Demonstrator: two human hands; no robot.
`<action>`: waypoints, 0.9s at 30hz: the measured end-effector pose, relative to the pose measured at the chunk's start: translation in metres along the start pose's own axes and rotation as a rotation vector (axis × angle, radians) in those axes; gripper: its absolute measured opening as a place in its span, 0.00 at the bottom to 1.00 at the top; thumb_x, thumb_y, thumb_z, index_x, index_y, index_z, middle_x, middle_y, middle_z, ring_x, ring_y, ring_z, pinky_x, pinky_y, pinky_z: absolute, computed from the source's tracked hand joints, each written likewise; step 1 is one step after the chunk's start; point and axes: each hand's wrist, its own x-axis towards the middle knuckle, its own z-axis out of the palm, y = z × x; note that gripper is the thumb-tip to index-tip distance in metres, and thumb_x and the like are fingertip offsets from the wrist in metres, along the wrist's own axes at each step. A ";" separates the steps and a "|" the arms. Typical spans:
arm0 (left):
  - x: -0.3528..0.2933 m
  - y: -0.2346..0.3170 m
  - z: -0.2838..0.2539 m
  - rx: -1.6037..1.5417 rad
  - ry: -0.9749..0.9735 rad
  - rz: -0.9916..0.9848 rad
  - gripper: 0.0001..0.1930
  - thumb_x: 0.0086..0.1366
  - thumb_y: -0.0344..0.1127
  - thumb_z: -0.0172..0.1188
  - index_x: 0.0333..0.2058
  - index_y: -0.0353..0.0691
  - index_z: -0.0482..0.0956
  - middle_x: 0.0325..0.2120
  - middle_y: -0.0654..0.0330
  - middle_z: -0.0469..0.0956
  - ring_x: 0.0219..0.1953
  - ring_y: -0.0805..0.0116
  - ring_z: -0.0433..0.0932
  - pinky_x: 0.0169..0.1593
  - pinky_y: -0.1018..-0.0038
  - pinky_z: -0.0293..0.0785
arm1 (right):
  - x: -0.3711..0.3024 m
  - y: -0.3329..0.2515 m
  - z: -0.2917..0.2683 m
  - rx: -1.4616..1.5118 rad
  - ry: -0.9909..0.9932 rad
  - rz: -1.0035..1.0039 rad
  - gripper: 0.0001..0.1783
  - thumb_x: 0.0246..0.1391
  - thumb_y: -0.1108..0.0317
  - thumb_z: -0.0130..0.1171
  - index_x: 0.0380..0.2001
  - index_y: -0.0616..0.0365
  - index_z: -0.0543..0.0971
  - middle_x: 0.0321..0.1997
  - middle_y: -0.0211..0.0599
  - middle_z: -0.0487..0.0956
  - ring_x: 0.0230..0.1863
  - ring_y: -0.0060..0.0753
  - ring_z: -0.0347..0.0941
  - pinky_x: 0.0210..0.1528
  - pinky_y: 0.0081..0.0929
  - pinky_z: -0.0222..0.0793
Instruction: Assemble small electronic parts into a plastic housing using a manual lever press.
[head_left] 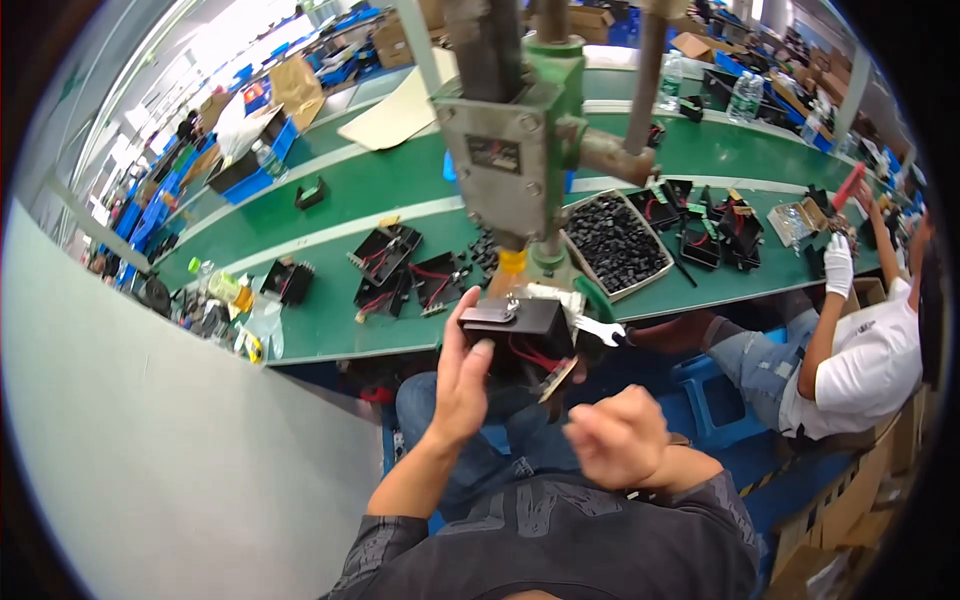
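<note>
Under the tip of a green and grey hand press, my left hand is closed on a black plastic box. A shiny metal clip lies across the box's top. Red wires run inside its open near side, and a small circuit board hangs off them. To the right of the box and near my chest, my right hand is curled closed and slightly blurred; what it holds, if anything, is hidden. An open-ended wrench sticks out at the press base, just right of the box.
Several black boxes with red wires lie left of the press, more to the right. A tray of small black parts stands beside the press. At the right, a co-worker's gloved hand is over the green bench. Bottles stand behind.
</note>
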 end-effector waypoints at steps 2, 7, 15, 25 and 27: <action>-0.008 -0.003 -0.023 -0.082 0.058 -0.006 0.27 0.69 0.32 0.49 0.65 0.34 0.57 0.51 0.52 0.74 0.50 0.68 0.73 0.52 0.75 0.68 | 0.013 0.005 -0.004 0.204 -0.003 0.139 0.17 0.44 0.81 0.66 0.41 0.62 0.83 0.32 0.36 0.78 0.27 0.28 0.68 0.28 0.21 0.65; -0.029 -0.010 -0.055 -0.128 -0.159 -0.149 0.24 0.71 0.33 0.49 0.63 0.34 0.63 0.53 0.55 0.73 0.49 0.71 0.72 0.54 0.78 0.68 | 0.039 0.013 0.015 0.601 -0.251 0.451 0.14 0.47 0.83 0.63 0.41 0.65 0.83 0.32 0.35 0.80 0.26 0.27 0.69 0.28 0.21 0.66; -0.036 -0.003 -0.055 0.041 -0.172 -0.168 0.19 0.72 0.34 0.52 0.58 0.34 0.71 0.45 0.58 0.78 0.41 0.74 0.73 0.48 0.81 0.68 | 0.035 0.019 0.037 0.645 -0.420 0.371 0.12 0.47 0.85 0.62 0.36 0.63 0.84 0.31 0.33 0.80 0.25 0.27 0.69 0.27 0.20 0.64; -0.034 -0.004 -0.050 0.281 -0.136 -0.140 0.18 0.67 0.30 0.57 0.55 0.33 0.75 0.37 0.60 0.79 0.31 0.75 0.71 0.37 0.82 0.66 | 0.015 0.027 0.045 0.479 -0.277 0.121 0.13 0.37 0.88 0.62 0.29 0.64 0.82 0.30 0.35 0.81 0.24 0.29 0.72 0.26 0.21 0.67; -0.033 -0.004 -0.047 0.307 -0.139 -0.121 0.19 0.66 0.30 0.58 0.55 0.33 0.76 0.37 0.60 0.80 0.30 0.75 0.70 0.36 0.82 0.66 | 0.013 0.027 0.045 0.445 -0.244 0.113 0.13 0.36 0.88 0.62 0.29 0.64 0.82 0.30 0.35 0.81 0.24 0.30 0.72 0.25 0.22 0.67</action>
